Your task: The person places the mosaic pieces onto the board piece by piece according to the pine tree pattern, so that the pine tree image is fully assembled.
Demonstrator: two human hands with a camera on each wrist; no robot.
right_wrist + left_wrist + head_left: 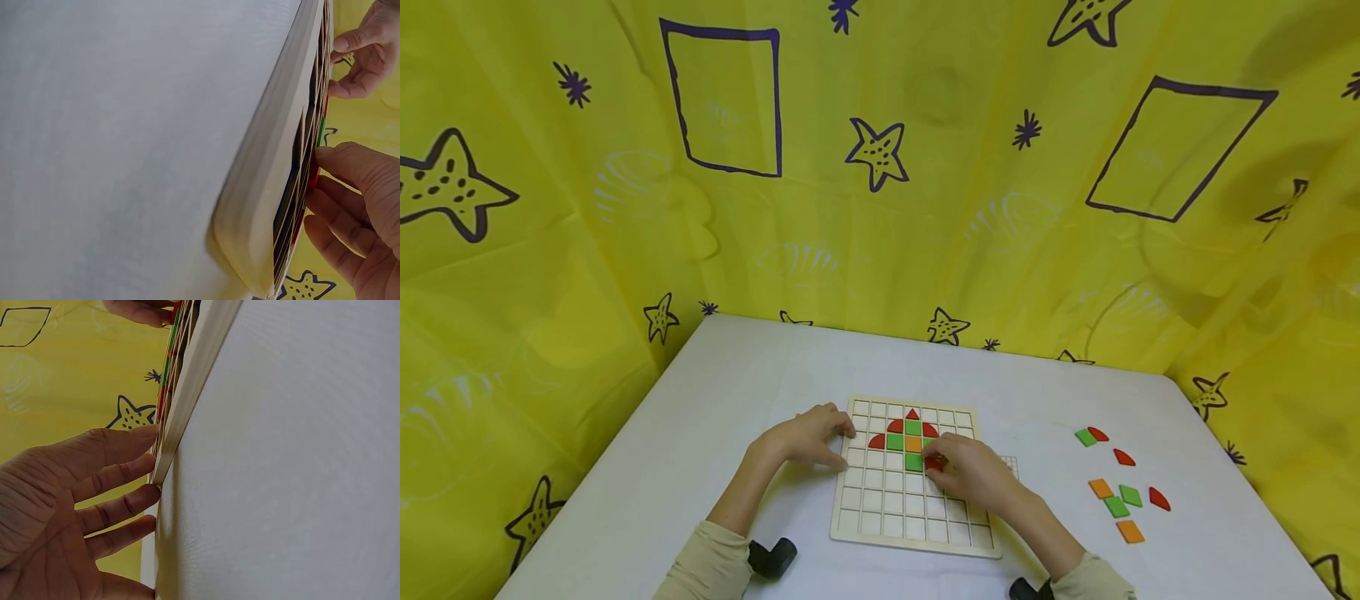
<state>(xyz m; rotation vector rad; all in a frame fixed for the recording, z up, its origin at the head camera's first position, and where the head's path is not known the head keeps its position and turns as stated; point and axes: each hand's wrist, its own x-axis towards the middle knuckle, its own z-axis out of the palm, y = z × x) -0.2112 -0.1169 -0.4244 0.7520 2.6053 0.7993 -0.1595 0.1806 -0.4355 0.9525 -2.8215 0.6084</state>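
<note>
A pale wooden grid board (917, 547) lies on the table, with red, green and orange tiles set in its upper cells. My left hand (812, 435) rests at the board's left edge, its thumb and fingers spread and fingertips right at the rim. Over the right half of the board, my right hand (973, 473) pinches a red quarter-circle tile (932, 463) between thumb and forefinger, beside a green square tile (913, 462). From the right wrist view, the red tile (314, 172) shows between the fingertips, close on the grid. An orange square tile (913, 444) sits mid-pattern.
Loose tiles lie on the white table (760, 367) to the right: several red quarter-circles such as one red tile (1159, 499), green squares (1131, 496) and orange squares (1130, 532). A small gridded card (1011, 464) peeks out behind my right hand. A yellow patterned curtain (940, 233) surrounds the table.
</note>
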